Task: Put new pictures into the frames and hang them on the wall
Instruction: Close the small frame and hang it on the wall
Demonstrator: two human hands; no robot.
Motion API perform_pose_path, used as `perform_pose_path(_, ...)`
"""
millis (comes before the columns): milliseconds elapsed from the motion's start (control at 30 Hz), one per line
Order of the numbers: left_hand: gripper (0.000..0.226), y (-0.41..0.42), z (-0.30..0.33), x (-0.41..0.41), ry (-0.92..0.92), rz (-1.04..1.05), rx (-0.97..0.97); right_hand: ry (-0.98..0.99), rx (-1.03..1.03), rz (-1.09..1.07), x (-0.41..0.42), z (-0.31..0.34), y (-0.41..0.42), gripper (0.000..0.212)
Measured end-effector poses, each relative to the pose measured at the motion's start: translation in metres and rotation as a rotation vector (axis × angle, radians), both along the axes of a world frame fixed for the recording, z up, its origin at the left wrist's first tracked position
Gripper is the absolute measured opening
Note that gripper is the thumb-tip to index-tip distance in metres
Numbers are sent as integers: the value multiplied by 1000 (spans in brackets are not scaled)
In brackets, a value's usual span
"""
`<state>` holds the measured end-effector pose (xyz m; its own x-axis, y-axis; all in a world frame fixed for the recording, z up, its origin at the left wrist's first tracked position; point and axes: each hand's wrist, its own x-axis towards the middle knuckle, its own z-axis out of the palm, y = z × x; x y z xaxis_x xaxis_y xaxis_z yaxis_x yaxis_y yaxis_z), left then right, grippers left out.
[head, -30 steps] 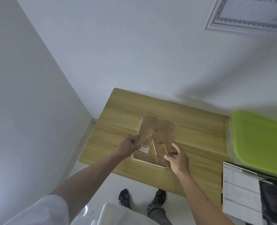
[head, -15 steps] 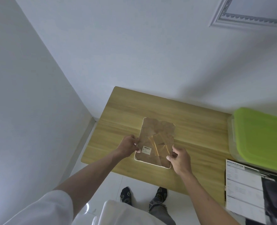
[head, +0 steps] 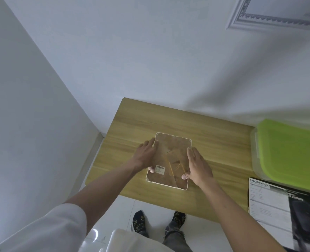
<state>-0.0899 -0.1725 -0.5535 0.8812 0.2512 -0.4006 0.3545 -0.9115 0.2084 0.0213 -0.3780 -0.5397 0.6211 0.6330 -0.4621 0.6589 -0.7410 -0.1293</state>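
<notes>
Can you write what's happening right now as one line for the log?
step: fitting frame back | frame: face down on table | left hand: pressing left edge | right hand: pressing right edge

We see a white-rimmed frame (head: 169,160) lying face-down on the wooden table, its brown backing and barcode sticker facing up.
</notes>
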Motion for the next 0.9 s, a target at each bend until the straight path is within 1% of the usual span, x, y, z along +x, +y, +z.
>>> perform_pose_path(67, 151, 2, 0, 12, 55, -104, 46, 19, -84, 131, 14, -1, 7, 135)
perform_pose_path(133, 156, 3, -2, 23, 110, -183, 76, 40, -135, 214, 26, -2, 14, 143)
perform_pose_path(300, 160, 9, -2, 38, 199, -277, 56, 49, -189, 321, 40, -12, 26, 151)
perform_pose_path(467, 160, 12, -2, 41, 225, -273, 19, 37, -226, 339, 39, -14, 35, 153)
perform_pose_path(667, 159, 17, -7, 37, 230, -257, -35, 61, -257, 299, 37, -14, 41, 152)
perform_pose_path(833, 156, 17, -2, 34, 194, -248, -17, 59, -185, 248, 37, -12, 31, 152)
perform_pose_path(900, 154, 12, 0, 28, 164, -170, -14, 70, -132, 192, 34, -10, 24, 148)
